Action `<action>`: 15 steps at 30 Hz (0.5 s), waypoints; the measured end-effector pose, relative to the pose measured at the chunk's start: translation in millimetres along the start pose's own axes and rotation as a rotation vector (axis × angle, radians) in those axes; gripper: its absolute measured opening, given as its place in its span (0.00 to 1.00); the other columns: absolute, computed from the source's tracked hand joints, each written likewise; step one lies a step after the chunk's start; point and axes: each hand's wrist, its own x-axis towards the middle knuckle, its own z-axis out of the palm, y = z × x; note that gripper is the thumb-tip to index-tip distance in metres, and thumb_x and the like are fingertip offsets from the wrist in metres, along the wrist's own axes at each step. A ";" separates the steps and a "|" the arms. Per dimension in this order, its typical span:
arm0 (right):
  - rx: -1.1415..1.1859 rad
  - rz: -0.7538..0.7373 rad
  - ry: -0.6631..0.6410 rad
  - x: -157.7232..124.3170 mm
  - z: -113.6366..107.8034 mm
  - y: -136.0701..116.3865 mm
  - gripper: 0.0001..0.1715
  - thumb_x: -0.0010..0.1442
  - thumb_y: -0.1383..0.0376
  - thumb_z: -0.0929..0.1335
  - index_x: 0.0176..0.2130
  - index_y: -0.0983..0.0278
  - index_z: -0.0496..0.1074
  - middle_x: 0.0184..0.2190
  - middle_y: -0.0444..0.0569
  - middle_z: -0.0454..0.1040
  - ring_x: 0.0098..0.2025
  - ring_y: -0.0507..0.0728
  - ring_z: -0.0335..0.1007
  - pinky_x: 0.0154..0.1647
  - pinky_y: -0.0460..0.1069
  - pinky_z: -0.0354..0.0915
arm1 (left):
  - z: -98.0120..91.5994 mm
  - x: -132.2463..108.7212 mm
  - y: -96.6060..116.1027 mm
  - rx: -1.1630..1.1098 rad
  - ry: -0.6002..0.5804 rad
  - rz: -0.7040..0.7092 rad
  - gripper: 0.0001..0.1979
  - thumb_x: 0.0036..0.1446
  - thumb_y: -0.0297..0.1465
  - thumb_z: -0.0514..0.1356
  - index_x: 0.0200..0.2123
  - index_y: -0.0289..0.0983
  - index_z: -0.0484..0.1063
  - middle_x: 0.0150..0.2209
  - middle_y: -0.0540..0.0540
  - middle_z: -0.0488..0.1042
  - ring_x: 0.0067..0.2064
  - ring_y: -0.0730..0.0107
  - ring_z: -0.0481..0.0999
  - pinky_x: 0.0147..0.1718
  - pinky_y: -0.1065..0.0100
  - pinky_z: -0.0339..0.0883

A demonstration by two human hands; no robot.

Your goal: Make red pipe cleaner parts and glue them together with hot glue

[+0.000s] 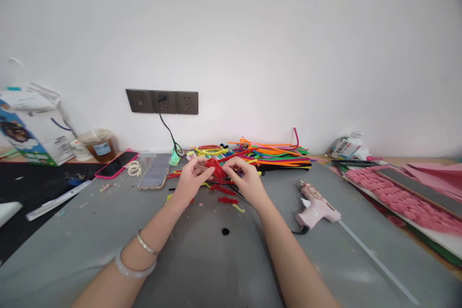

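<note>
Between both hands, above the middle of the grey mat [202, 269], is a red piece of bent pipe cleaner [215, 168]. My left hand [193, 178] pinches its left side with thumb and fingertips. From the right, my right hand [247, 180] is closed with thumb and fingers together at the piece's other side. Fine details of the red shape are too small to make out. Just below the hands lie short red pipe cleaner pieces [228, 200] and a yellow scrap [238, 208]. Behind them is a pile of colourful pipe cleaners [277, 156].
A pink glue gun [315, 207] with a long glue stick [378, 260] lies to the right. Two phones, one pink-cased [117, 164], and a lidded drink cup [100, 145] are at the left. A black dot [225, 231] lies in front. Pink braided material [393, 197] is far right.
</note>
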 end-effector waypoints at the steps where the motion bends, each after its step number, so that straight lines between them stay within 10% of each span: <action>1: -0.003 0.007 0.006 0.0 -0.3 -0.1 0.09 0.60 0.60 0.69 0.29 0.61 0.74 0.28 0.46 0.75 0.32 0.57 0.70 0.37 0.51 0.65 | -0.1 0.0 0.3 0.006 0.005 0.002 0.17 0.46 0.37 0.71 0.36 0.36 0.71 0.33 0.50 0.75 0.33 0.71 0.76 0.34 0.68 0.76; 15: 0.154 0.080 0.204 2.7 -3.0 3.7 0.10 0.55 0.58 0.72 0.31 0.62 0.73 0.28 0.46 0.76 0.31 0.56 0.72 0.35 0.50 0.67 | -2.0 1.1 -2.0 0.040 0.049 0.028 0.17 0.48 0.37 0.70 0.37 0.36 0.71 0.34 0.48 0.75 0.34 0.71 0.76 0.33 0.69 0.76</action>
